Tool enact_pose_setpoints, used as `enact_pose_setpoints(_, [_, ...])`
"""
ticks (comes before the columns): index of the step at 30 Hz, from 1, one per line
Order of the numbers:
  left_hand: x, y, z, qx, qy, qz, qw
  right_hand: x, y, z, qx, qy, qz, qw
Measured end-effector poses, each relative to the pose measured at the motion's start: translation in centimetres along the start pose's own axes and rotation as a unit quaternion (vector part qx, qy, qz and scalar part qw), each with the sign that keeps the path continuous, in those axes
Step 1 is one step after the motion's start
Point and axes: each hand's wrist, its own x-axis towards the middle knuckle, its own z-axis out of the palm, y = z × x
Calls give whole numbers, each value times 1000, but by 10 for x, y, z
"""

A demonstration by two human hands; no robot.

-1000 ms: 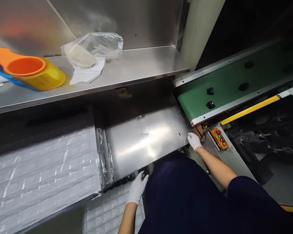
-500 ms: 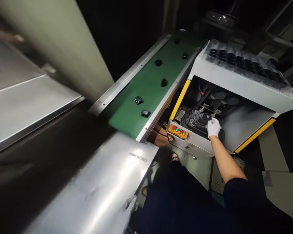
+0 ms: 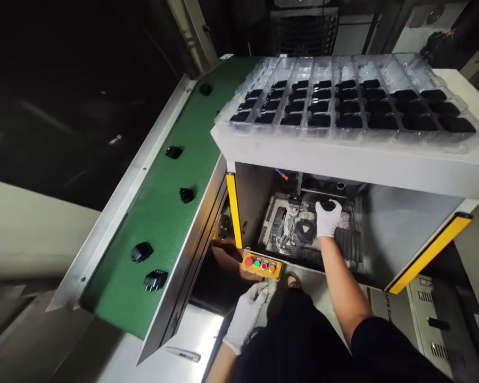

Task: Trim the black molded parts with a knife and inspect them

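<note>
My right hand [image 3: 328, 218], in a white glove, is inside the machine bay with thumb and fingers closed around a black plastic part [image 3: 328, 205]. Under and beside it lies the machine's fixture bed [image 3: 285, 234], where a round dark piece with a pale triangle [image 3: 305, 230] sits left of the hand. Another black part [image 3: 294, 199] is at the back of the bed. My left hand [image 3: 245, 314], also gloved, hovers just below the yellow button box [image 3: 262, 265]. Its fingers are loosely bent, the thumb apart, and nothing shows in them.
To the left runs a green conveyor belt [image 3: 143, 213] carrying several black parts [image 3: 142, 251]. A clear tray [image 3: 259, 127] with rows of black parts rests on the machine top. Yellow bars [image 3: 234, 210] flank the bay. A metal plate [image 3: 143, 367] adjoins the belt's near end.
My view has swung right, toward the machine. My left hand has left the metal plate's edge and come near the button box. My right hand now shows a black part in its grip.
</note>
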Motion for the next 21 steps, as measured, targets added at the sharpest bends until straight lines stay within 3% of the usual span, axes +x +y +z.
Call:
enact_pose_setpoints(2, [37, 29, 18, 21, -44, 54, 997, -1, -1, 3, 0, 13, 8, 1000])
enact_pose_setpoints(4, [78, 56, 37, 42, -45, 99, 993, -1, -1, 4, -1, 27, 13, 1000])
enact_pose_setpoints(8, [157, 105, 87, 5, 41, 191, 981, 2, 4, 6, 4, 29, 7, 1000])
enact_pose_setpoints(11, [202, 134, 128, -40, 107, 237, 965, 3, 11, 9, 12, 21, 7, 1000])
enact_pose_setpoints(15, [239, 154, 161, -50, 200, 247, 947, 5, 17, 12, 26, 9, 16, 1000])
enact_pose_setpoints(21, [256, 165, 164, -48, 224, 279, 933, 7, 18, 13, 34, -12, 15, 999])
